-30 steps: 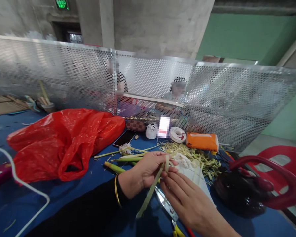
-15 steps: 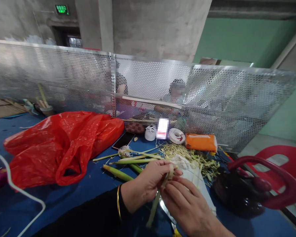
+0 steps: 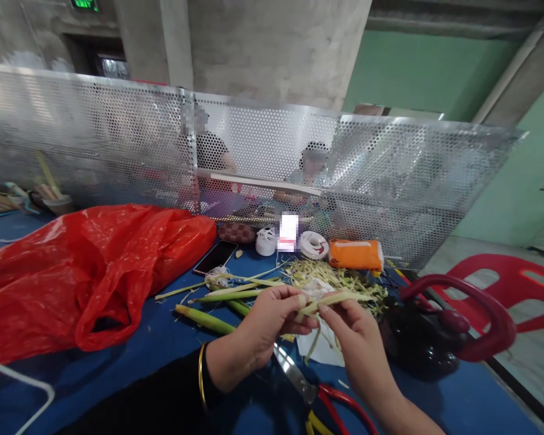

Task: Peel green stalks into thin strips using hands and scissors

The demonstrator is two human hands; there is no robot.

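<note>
My left hand point(image 3: 265, 326) and my right hand point(image 3: 358, 338) meet over the blue table point(image 3: 163, 356). Both pinch a pale green leaf strip point(image 3: 330, 298) that runs nearly level between the fingertips. A gold bangle sits on my left wrist above a black sleeve. Beneath the hands lie scissors point(image 3: 312, 393) with red and yellow handles and a white sheet point(image 3: 320, 347). Green stalks point(image 3: 208, 319) and a heap of leaf shavings point(image 3: 344, 281) lie just behind the hands.
A big red plastic bag point(image 3: 86, 266) fills the left. A dark teapot with a red handle point(image 3: 439, 329) stands at the right. A phone point(image 3: 215, 257), tape roll point(image 3: 314, 244) and orange pack point(image 3: 356, 254) sit by the perforated metal screen point(image 3: 412, 181); two people sit behind it.
The strip hung down between my hands; now it is held nearly level between both sets of fingertips. My right hand rose and turned. The view shifted right.
</note>
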